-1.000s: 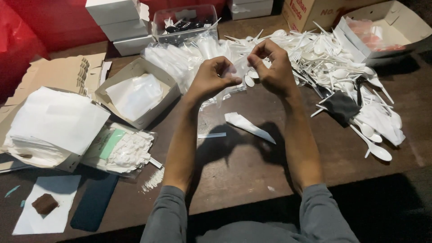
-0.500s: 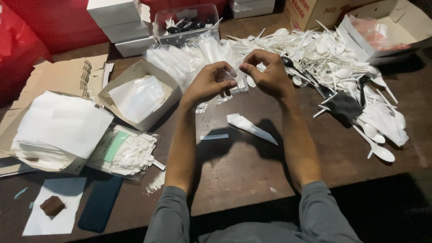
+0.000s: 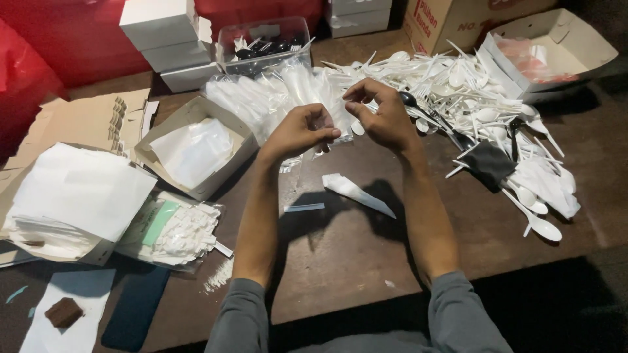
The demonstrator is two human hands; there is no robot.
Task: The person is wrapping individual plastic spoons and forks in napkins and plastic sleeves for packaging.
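Note:
My left hand (image 3: 297, 131) and my right hand (image 3: 383, 114) are raised together over a dark wooden table (image 3: 340, 255). Both pinch a clear plastic sleeve (image 3: 327, 104) with a white plastic spoon inside; a spoon bowl (image 3: 357, 128) shows between them. Behind the hands lies a row of clear wrapped cutlery packs (image 3: 261, 98). To the right spreads a heap of loose white plastic spoons and forks (image 3: 471, 98). A folded white napkin (image 3: 356, 193) lies on the table just below the hands.
An open cardboard box with white plastic bags (image 3: 193, 150) sits left. A stack of white paper (image 3: 72, 196) and a bag of small white pieces (image 3: 176, 229) lie further left. White boxes (image 3: 167, 36), a clear tub (image 3: 265, 42) and cardboard boxes (image 3: 556, 49) line the back.
Both hands have stayed close together over the same spot, with fingers shifting on the sleeve; the left hand has closed more into a fist. Nothing else moved.

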